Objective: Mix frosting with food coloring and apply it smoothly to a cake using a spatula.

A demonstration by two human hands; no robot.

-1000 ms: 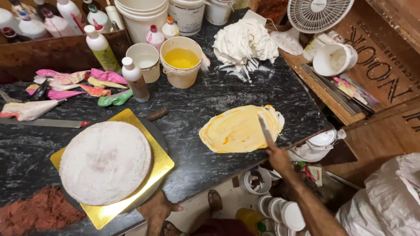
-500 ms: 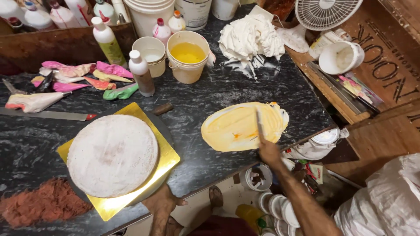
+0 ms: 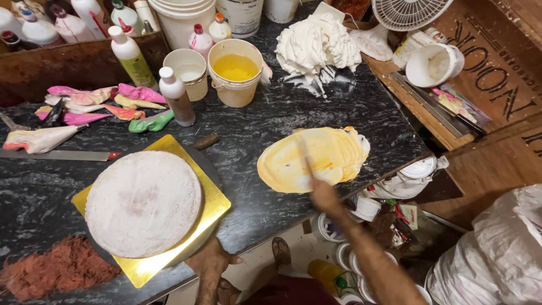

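**A:** Head view, the only 1 we have. How far along does the mixing look?

**B:** The yellow cream patch (image 3: 316,159) on the dark marbled surface (image 3: 248,130) is spread wide and flat. Most of it is an even yellow, but pale streaks show near its upper left edge and at the right rim, so I judge the colour is largely worked in and not quite uniform. The white cake round (image 3: 143,203) on the gold board (image 3: 212,195) looks bare on top; as far as I can see, no yellow has reached it.

**A:** And the right hand?

**B:** The right hand (image 3: 324,196) sits at the near edge of the patch, fingers closed around the handle of a palette knife (image 3: 306,155). The blade is blurred, lying across the middle of the yellow cream and pointing away from the person.

**A:** The left hand?

**B:** The left hand (image 3: 210,264) rests at the surface's near edge, just beside the gold board's corner. It looks loosely curled with a finger pointing right; I cannot tell whether it grips anything.

**A:** What else is about?

**B:** A tub of yellow liquid (image 3: 235,70) stands beyond the patch, a heap of white cream (image 3: 316,45) to its right, and filled piping bags (image 3: 101,104) lie well apart on the left.
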